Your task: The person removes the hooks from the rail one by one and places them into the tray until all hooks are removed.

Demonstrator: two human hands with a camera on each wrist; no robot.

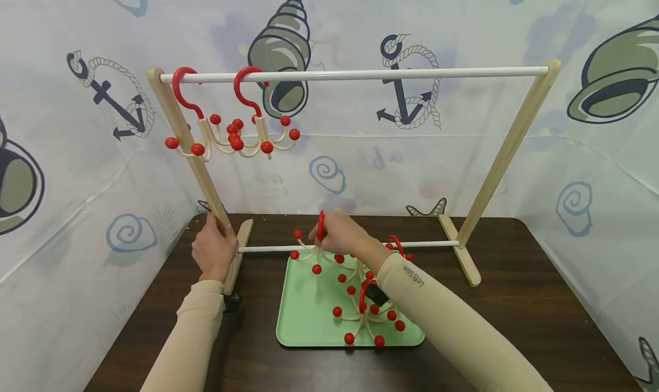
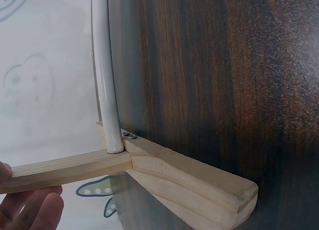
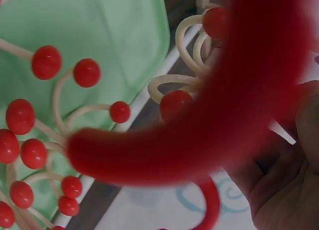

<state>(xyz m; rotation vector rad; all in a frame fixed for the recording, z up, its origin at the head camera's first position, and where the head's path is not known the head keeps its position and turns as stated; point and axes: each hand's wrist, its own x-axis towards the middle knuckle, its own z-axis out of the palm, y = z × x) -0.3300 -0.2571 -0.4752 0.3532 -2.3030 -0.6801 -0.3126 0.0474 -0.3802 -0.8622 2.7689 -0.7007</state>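
Observation:
My right hand holds a hanger by its red hook, above the back left of a green tray. Cream arms tipped with red balls spread below that hook, which looms blurred in the right wrist view. Other hangers of this kind, one with a red hook, lie on the tray, partly hidden by my right forearm. My left hand grips the left wooden post low down; its fingers wrap the post in the left wrist view.
Two hangers, with a left hook and a right hook, hang from the upper white rod near its left end. A lower rod joins the posts behind the tray. Wooden feet stand on the dark table. Patterned cloth surrounds it.

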